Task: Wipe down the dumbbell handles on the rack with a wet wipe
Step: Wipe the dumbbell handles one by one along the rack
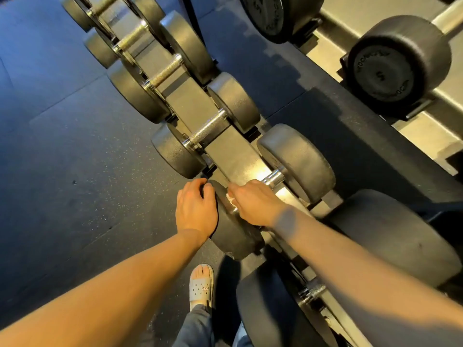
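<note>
Head view — left hand (196, 209) holds dumbbell (235, 237), right hand (255, 204) grips wipe (231, 198).

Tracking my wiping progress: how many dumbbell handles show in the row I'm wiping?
6 handles: four farther up the row, one under the right hand, one nearest me. Others may lie outside the frame.

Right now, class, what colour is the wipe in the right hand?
The wipe in the right hand is white; head view.
</note>
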`<state>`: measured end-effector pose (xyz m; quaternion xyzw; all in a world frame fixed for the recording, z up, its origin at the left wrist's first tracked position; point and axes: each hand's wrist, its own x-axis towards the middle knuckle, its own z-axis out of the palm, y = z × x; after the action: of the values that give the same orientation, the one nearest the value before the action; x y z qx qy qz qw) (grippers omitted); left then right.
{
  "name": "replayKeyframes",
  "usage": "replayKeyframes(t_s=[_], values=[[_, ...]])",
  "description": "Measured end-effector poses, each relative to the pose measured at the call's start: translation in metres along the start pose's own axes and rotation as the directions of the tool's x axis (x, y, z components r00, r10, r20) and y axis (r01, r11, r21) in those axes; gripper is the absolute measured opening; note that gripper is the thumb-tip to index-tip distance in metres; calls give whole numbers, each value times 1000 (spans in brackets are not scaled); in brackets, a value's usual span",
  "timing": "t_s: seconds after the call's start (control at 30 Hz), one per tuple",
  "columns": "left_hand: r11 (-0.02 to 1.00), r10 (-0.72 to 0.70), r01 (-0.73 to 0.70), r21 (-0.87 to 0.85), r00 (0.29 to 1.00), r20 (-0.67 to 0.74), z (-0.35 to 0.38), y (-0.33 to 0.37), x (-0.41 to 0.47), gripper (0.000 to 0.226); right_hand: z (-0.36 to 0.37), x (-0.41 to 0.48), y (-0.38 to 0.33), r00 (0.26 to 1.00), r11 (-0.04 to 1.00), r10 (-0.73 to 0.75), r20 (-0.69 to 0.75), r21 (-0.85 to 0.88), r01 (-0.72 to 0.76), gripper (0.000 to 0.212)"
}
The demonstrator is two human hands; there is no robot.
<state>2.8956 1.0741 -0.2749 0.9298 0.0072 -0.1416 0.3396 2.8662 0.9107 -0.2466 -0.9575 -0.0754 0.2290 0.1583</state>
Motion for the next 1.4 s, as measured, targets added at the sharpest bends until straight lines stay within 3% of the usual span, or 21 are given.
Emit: replayKeyframes(t_s=[0.13,0.23,0.33,0.43,0.5,0.6,0.7,0.8,0.9,1.03,1.13,1.23,1.33,1.4], values=[[1000,0,0,-4,1000,0,1,-2,1,39,-2,10,18,998,992,62,-11,-109,-62,37],[1000,6,-6,-10,1000,1,1,-2,2,47,-9,18,14,986,973,168,19,-164,-162,16],[1000,-2,2,-13,1000,1,1,-2,2,51,-1,10,2,993,995,24,112,-101,-13,20],[1000,5,-5,-22,1000,2,2,-4,1,41,13,-10,13,986,977,-154,65,-136,161,24],[1000,7,-7,-28,1000,5,1,-4,2,42,11,-20,27,980,954,-180,85,-228,195,51],[999,10,-10,-35,1000,8,1,-3,2,48,7,-24,33,999,938,-24,30,-346,32,73],[999,12,-12,-33,1000,6,1,-4,2,40,17,-20,15,987,945,131,-88,-291,-151,54],[1000,7,-7,-26,1000,1,1,-3,1,42,30,-8,4,998,962,-42,-36,-272,31,42],[1000,2,-2,-26,1000,-5,2,-2,1,48,21,-9,21,979,948,-203,4,-250,197,43],[999,0,-1,-38,1000,-4,1,-1,0,44,10,-21,39,994,912,-91,63,-395,108,63],[999,4,-4,-32,1000,-2,0,0,0,35,12,-20,34,999,932,-4,-37,-362,-10,60],[999,5,-5,-36,1000,-1,0,0,0,36,27,-15,24,983,943,-138,-121,-320,93,40],[999,13,-13,-37,1000,-8,1,-2,0,38,43,-20,18,899,920,-280,-336,-362,152,18],[999,20,-20,-51,1000,-11,1,-2,0,39,56,-33,16,811,972,-218,-544,-198,128,13]])
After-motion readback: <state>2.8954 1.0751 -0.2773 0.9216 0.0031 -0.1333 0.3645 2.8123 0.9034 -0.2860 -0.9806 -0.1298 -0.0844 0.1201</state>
